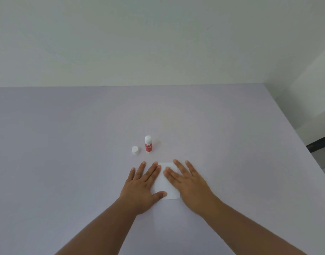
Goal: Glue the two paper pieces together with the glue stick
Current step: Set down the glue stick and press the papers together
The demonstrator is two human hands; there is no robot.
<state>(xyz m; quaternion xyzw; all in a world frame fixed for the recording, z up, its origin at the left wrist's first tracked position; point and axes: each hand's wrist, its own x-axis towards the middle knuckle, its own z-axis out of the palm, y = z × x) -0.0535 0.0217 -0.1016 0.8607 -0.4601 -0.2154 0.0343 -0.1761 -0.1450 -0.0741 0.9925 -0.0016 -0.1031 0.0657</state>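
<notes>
From the head view, your left hand [142, 187] and right hand [188, 183] lie flat and spread, grasping nothing, palms pressing the white paper [165, 183] to the table [66, 144], likely to bond the glued pieces. Just beyond the paper, the glue stick [148, 144] stands upright with its cap [135, 150] beside it, clear of your pressing.

Lay flat as one white paper square [164, 183], pinned between two flattened palms. Stood upright just beyond the fingertips: red glue stick [148, 144], uncapped, white cap [135, 150] set beside it.
</notes>
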